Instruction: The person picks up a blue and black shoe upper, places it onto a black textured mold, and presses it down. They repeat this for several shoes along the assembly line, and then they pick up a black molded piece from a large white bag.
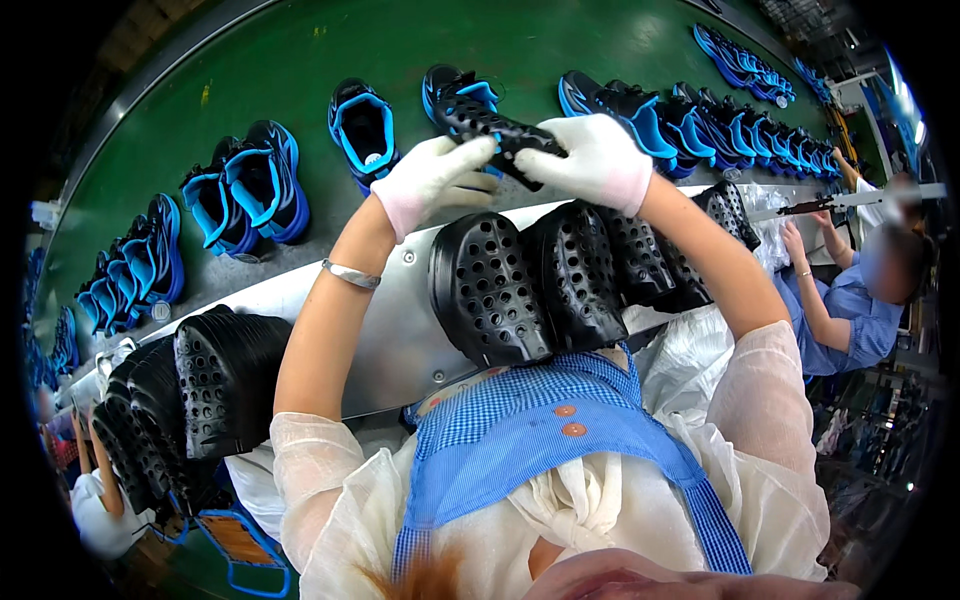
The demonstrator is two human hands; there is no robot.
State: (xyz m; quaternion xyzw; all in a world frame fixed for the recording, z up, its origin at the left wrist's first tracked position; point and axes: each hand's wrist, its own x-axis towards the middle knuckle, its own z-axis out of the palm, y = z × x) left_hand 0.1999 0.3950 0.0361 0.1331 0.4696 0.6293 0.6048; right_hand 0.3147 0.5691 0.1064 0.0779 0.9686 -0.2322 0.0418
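In my white-gloved right hand (597, 158) is a black perforated plastic shoe insert (490, 122), tilted, with the fingers closed round its right end. My left hand (437, 180), also white-gloved, is close at the insert's lower edge; its thumb appears to touch it while its fingers are apart. Behind the insert, and partly hidden by it, stands a black-and-blue sneaker (440, 88). Another sneaker (362, 128) stands just left of it. Several black perforated inserts (490, 285) lie in nested stacks below my hands, against my blue checked apron (530, 440).
More sneakers (265, 180) line the green table (300, 60) to the left, and a long row (700, 125) runs right. A metal ledge (385, 320) edges the table. Another stack of inserts (215, 385) stands at left. A person in blue (830, 300) is at right, another (105, 500) at lower left.
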